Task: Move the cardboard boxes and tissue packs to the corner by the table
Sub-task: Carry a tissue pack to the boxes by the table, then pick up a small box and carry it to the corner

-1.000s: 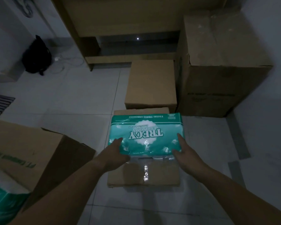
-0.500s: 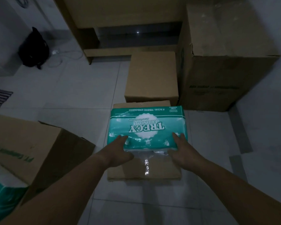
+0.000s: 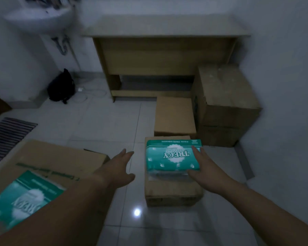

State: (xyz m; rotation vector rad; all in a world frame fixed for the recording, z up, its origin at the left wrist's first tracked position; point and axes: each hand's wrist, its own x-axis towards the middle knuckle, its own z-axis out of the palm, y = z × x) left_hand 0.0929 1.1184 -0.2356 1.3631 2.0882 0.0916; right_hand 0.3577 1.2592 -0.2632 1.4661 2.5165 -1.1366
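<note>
Near left, a second tissue pack lies on a large box. The left hand hangs open above the floor, fingers straight, holding nothing. The right hand rests flat on the right end of the tissue pack, which sits at the far edge of a low box. Beyond, a medium box and a tall box stand beside the table. Judged step: releasing the placed pack. The next move likely calls for fetching the second pack. Half a second earlier, both hands touched this pack.

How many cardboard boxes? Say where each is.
4: a wide box lower left, a low box centre under a tissue pack, a square box behind it, a tall box by the table. Others may be hidden.
</note>
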